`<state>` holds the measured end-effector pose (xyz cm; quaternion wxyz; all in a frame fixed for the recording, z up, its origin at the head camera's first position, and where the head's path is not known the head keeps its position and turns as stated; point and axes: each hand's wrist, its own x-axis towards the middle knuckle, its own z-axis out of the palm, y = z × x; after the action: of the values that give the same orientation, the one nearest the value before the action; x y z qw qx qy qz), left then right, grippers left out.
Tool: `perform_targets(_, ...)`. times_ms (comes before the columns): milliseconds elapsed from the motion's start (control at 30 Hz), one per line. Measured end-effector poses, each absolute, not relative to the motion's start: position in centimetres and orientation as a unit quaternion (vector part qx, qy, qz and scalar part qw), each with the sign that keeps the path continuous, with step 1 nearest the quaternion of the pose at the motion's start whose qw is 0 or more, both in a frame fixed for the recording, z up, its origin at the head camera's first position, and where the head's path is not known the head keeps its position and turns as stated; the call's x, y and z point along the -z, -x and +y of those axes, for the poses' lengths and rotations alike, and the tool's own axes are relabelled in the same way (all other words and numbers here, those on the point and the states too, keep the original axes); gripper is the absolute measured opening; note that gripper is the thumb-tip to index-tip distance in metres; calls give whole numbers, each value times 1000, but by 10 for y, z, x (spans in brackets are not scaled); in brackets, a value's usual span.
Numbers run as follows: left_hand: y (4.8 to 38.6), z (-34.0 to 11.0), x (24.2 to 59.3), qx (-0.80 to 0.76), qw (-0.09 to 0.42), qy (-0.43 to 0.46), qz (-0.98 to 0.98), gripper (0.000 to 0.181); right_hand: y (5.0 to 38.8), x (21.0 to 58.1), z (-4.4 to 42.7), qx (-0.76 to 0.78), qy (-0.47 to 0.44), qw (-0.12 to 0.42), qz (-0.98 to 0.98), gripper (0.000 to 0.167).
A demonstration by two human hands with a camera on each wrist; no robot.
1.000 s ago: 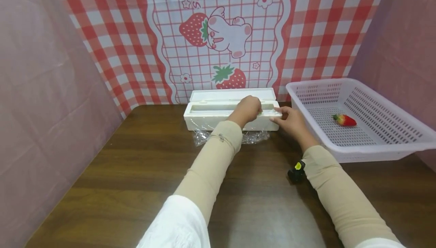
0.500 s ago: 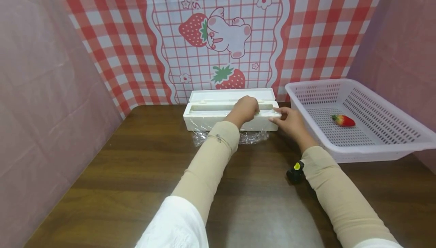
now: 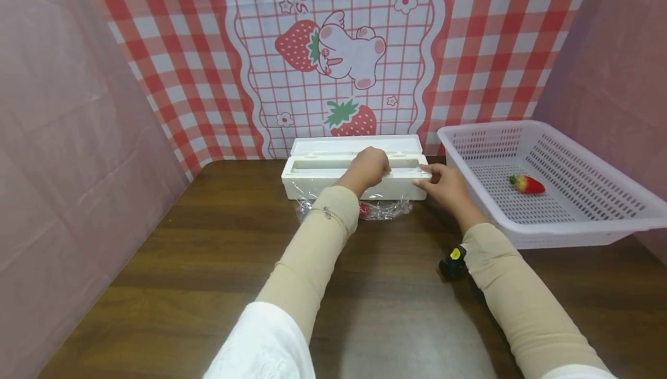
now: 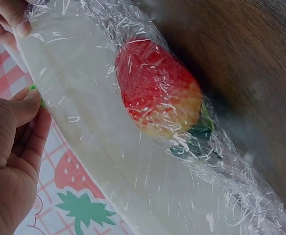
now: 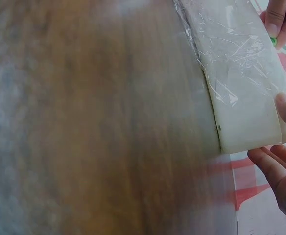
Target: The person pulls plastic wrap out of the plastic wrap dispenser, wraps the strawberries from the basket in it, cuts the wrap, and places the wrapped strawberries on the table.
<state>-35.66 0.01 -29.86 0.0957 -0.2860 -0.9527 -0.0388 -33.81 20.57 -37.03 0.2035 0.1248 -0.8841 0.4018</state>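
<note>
A white cling film dispenser box point(image 3: 312, 187) stands at the table's back, its lid point(image 3: 354, 146) raised. Along the box's top edge my left hand point(image 3: 366, 169) pinches a small green slide cutter point(image 4: 33, 88) between thumb and fingertip. Around the box's right end my right hand point(image 3: 446, 188) grips with thumb and fingers. Clear cling film point(image 4: 108, 24) hangs over the front face, gathered low. A red-and-yellow strawberry point(image 4: 155, 88) with green leaves is wrapped in that film, partly behind my left forearm in the head view.
To the right, a white perforated plastic basket point(image 3: 552, 227) holds another strawberry point(image 3: 527, 184). Behind the box hangs a red-checked cloth point(image 3: 193, 78) with strawberry prints. Pink curtains point(image 3: 62, 136) flank the brown wooden table point(image 3: 208, 286).
My left hand has slid leftward along the box's top edge with the cutter. Part of the wrapped strawberry now shows beside my left sleeve. The right hand stays on the box end.
</note>
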Motion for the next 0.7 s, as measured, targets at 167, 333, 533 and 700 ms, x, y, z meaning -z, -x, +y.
perform_targets(167, 357, -5, 299, 41, 98, 289, -951, 16, 337, 370, 206, -395, -125, 203, -887, 47)
perform_targets(333, 358, -11, 300, 39, 103, 288, -951, 17, 336, 368, 206, -395, -120, 197, -889, 48)
perform_targets(533, 358, -16, 301, 44, 100, 285, -952, 15, 336, 368, 206, -393, -117, 189, -892, 49)
perform_targets(700, 355, -21, 299, 46, 91, 281, -954, 15, 337, 369, 206, -401, -117, 188, -889, 49)
